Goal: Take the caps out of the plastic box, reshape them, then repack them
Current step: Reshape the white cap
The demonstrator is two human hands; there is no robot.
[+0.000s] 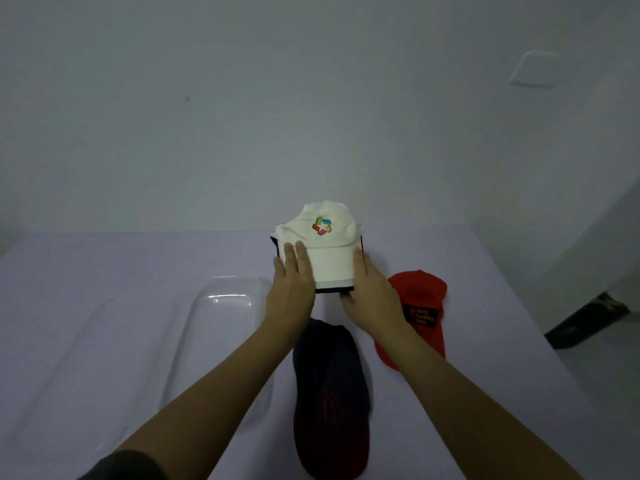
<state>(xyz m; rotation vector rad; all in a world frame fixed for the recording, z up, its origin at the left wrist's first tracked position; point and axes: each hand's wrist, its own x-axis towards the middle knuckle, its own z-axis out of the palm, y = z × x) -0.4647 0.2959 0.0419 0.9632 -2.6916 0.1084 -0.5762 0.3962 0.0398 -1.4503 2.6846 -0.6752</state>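
Observation:
A white cap (327, 244) with a multicoloured logo is held up above the table, brim toward me. My left hand (292, 284) grips the left side of its brim and my right hand (369, 289) grips the right side. A dark edge of another cap shows beneath the white one. A dark navy cap (330, 393) lies on the table under my forearms. A red cap (417, 311) with a black label lies to the right. The clear plastic box (214, 327) stands on the table to the left, with nothing visible inside.
The table (86, 306) has a pale lilac cover and meets a plain white wall at the back. Its right edge drops off to the floor, where a dark object (585, 318) lies.

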